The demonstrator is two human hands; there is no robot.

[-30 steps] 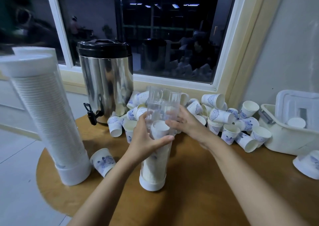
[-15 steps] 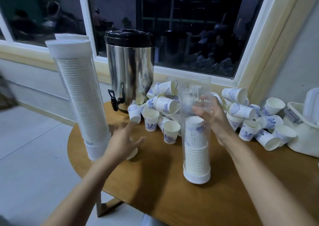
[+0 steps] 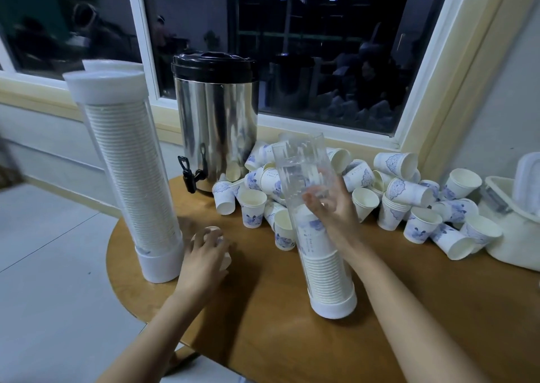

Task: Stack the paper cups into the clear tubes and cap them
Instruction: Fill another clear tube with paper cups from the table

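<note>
Head cam, looking down on a round wooden surface (image 3: 263,324). The right hand (image 3: 339,219) is wrapped round the middle of the tall clear plastic tube (image 3: 304,166), which stands upright in its white base cap (image 3: 333,303) near centre frame, with cups stacked about halfway up. My guess is that grip is just steadying it, since it's tall and open on top.

The left hand (image 3: 204,260) is out at 9 o'clock from that tube. Its fingers are curled over a small white paper cup (image 3: 211,232) lying by the foot of the full white-capped clear tube (image 3: 128,163), probably the next one to go in. The loose heap of blue-printed paper cups (image 3: 409,195) sits at 1 to 3 o'clock, near the right hand.

Hard to see:
- The cup is mostly under the fingers, so I can't tell which way it faces.
- A second white cap (image 3: 112,65) peeks out behind the full tube.
- The white plastic basket (image 3: 514,236) at 3 o'clock is cut off by the edge, and its contents are unclear.
</note>
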